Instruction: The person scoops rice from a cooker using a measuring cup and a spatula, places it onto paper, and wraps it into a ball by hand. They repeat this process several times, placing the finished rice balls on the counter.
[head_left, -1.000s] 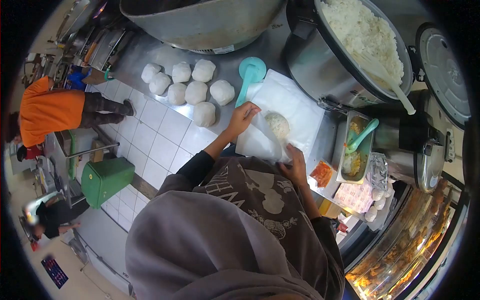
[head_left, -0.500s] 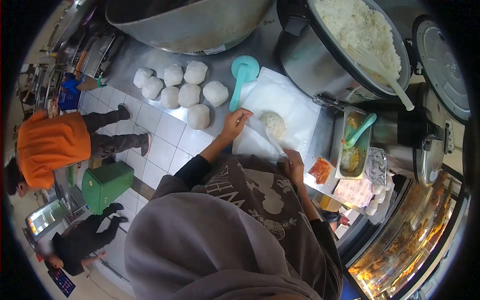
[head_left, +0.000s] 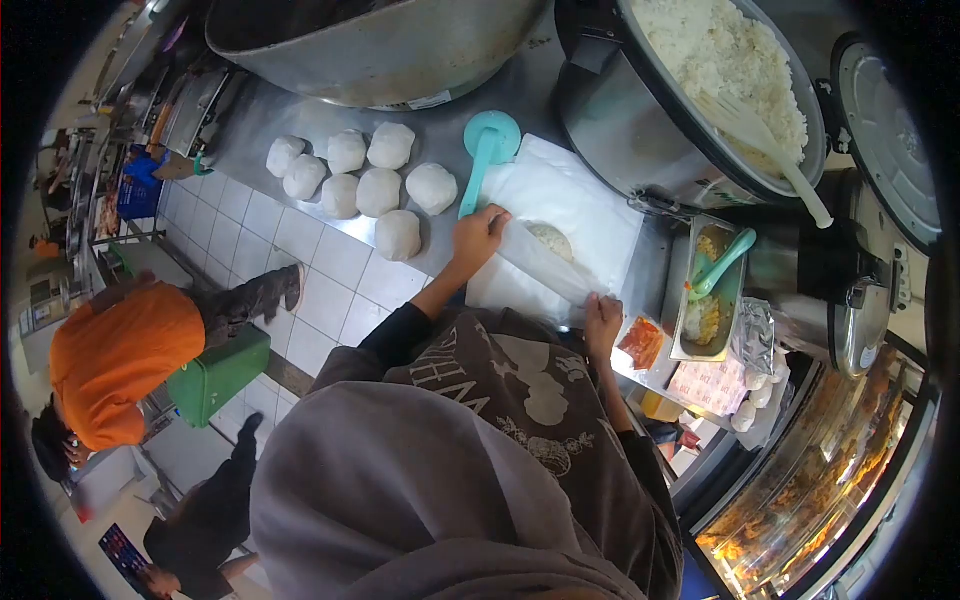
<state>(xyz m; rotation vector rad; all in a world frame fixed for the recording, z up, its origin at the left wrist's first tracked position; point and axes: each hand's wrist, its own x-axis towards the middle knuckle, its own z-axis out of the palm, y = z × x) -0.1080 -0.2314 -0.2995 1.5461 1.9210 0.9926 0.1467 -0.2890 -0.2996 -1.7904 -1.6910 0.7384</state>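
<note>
Centre of frame: left hand (head_left: 478, 236) and right hand (head_left: 603, 318) each pinch an edge of a white paper sheet (head_left: 560, 270), folded up over a rice mound (head_left: 552, 238) (half hidden). Sheet lies on a paper stack (head_left: 585, 205) on the steel desk (head_left: 300, 115). Upper left: 7 wrapped balls (head_left: 378, 190). Teal scoop (head_left: 484, 150) just beside the stack. Rice cooker (head_left: 700, 90) upper right.
</note>
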